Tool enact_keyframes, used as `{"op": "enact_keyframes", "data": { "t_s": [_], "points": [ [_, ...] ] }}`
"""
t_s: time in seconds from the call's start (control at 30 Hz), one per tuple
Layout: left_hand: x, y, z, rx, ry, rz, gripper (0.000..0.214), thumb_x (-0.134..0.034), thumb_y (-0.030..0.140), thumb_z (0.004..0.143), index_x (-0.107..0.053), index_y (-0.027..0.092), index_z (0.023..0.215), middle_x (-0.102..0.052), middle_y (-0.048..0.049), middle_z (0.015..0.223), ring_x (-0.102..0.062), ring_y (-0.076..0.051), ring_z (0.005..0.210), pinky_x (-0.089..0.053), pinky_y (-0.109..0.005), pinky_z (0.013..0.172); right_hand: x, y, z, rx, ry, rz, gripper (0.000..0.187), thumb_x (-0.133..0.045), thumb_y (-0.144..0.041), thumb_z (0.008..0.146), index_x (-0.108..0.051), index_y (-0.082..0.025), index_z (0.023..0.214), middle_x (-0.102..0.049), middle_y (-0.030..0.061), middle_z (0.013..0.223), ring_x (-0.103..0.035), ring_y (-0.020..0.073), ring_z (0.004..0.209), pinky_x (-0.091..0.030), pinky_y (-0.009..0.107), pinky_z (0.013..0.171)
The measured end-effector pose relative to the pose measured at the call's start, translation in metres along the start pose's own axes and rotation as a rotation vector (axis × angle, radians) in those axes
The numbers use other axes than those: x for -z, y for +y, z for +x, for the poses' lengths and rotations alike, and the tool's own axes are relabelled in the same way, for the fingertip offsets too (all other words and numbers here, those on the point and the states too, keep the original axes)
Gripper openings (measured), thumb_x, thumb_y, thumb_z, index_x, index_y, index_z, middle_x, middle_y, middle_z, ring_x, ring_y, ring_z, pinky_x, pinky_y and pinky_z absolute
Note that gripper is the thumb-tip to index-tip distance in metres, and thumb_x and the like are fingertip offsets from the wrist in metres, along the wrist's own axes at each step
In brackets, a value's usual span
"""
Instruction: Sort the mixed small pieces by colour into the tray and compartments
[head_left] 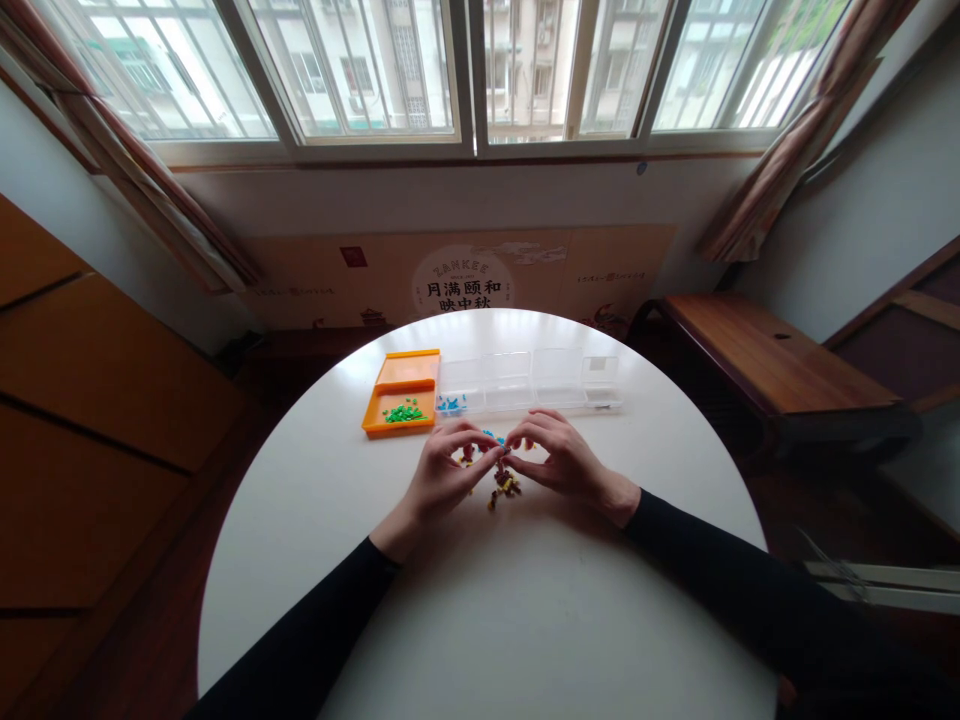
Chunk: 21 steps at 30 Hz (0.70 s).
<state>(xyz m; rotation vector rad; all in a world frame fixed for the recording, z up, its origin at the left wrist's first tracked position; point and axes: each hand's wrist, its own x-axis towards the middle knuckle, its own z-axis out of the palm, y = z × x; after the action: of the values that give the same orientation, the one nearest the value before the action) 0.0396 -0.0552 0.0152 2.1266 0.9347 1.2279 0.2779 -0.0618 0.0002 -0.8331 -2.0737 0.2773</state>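
Observation:
My left hand (448, 468) and my right hand (556, 456) meet over the middle of the table, thumbs and forefingers pinched together. Whatever sits between the fingertips is too small to make out. Just below the fingertips lies a loose pile of small yellow and dark brown pieces (506, 484). Behind the fingers, partly hidden, are small blue pieces (491, 437). Beyond my left hand an orange box (370, 421) lies with its lid folded back, holding small green pieces (405, 412). Beside it, more blue pieces (451, 404) lie in the leftmost part of a clear plastic case.
The clear plastic case (555, 393), in several sections with raised lids, stretches right from the orange box. All this rests on a round white table (480, 620). A wooden bench (780, 350) stands at the right, under a curtain; windows (472, 80) span the far wall.

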Motion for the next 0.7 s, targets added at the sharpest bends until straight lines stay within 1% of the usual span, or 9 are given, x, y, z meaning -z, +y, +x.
{"op": "enact_keyframes", "data": {
  "t_s": [0.17, 0.4, 0.6, 0.7],
  "points": [
    [-0.0007, -0.0013, -0.0009, 0.016, 0.005, -0.014, 0.011, -0.083, 0.033, 0.098, -0.086, 0.024, 0.093, -0.075, -0.005, 0.086, -0.067, -0.017, 0.078, -0.053, -0.03, 0.071, 0.0019, -0.0018, 0.0011, 0.013, 0.018, -0.018, 0.009, -0.076, -0.03, 0.104, -0.071, -0.025, 0.099, -0.073, 0.0003, 0.089, -0.066, 0.0193, 0.084, -0.051, 0.039, 0.097],
    [-0.0008, -0.0011, -0.0003, 0.04, 0.008, -0.049, 0.016, -0.083, 0.038, 0.098, -0.086, 0.023, 0.092, -0.075, -0.0049, 0.085, -0.064, -0.016, 0.073, -0.053, -0.03, 0.068, 0.0022, -0.0022, 0.0001, 0.012, 0.023, -0.024, 0.005, -0.075, -0.028, 0.105, -0.071, -0.026, 0.103, -0.075, -0.0002, 0.091, -0.067, 0.0186, 0.084, -0.05, 0.041, 0.105],
    [-0.0012, -0.0018, -0.0001, 0.053, 0.01, -0.054, 0.022, -0.081, 0.042, 0.1, -0.086, 0.022, 0.093, -0.075, -0.0054, 0.085, -0.064, -0.016, 0.073, -0.055, -0.03, 0.068, 0.0015, -0.0032, 0.0004, 0.005, 0.026, -0.034, 0.013, -0.081, -0.034, 0.1, -0.072, -0.026, 0.103, -0.074, 0.0, 0.088, -0.067, 0.0192, 0.081, -0.052, 0.043, 0.104],
    [-0.0015, -0.0025, -0.0001, 0.055, -0.008, -0.059, 0.023, -0.081, 0.043, 0.099, -0.086, 0.022, 0.092, -0.074, -0.0055, 0.084, -0.064, -0.016, 0.071, -0.054, -0.03, 0.067, 0.0021, -0.0032, 0.0007, 0.009, 0.029, -0.04, 0.01, -0.079, -0.032, 0.102, -0.072, -0.026, 0.1, -0.074, 0.0003, 0.089, -0.068, 0.0194, 0.083, -0.052, 0.043, 0.104]
  ]
}}
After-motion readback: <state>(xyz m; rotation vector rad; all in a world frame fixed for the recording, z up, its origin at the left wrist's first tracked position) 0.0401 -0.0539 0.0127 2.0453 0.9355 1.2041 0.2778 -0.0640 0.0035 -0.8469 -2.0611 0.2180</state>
